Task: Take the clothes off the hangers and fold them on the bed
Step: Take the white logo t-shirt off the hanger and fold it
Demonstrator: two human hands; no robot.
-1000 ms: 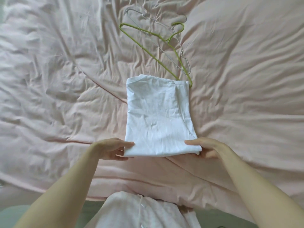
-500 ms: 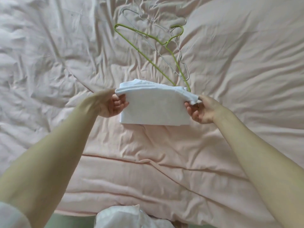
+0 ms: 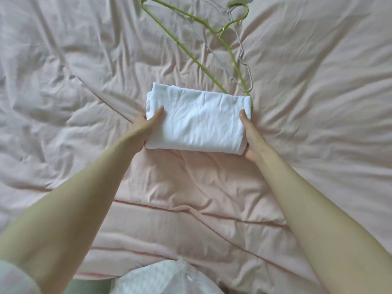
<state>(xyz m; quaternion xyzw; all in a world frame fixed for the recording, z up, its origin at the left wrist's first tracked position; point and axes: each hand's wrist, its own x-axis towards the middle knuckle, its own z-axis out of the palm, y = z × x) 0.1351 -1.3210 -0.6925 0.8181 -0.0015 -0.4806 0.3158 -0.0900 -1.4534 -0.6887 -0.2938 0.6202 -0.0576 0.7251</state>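
Both arms reach out over the pink bed (image 3: 84, 81). Left hand (image 3: 146, 126) and right hand (image 3: 250, 134) grip the folded white garment (image 3: 197, 122) at its ends, thumbs on top, fingers tucked underneath. Beyond it, a green hanger (image 3: 191, 54) and grey hanger (image 3: 241, 54) lie overlapping.

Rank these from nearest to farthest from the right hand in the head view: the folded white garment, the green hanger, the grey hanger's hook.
1. Folded white garment: held at its right end by the right hand.
2. Green hanger: beyond the garment, its lower tip just past the thumb.
3. Grey hanger's hook: at the top edge, farthest.
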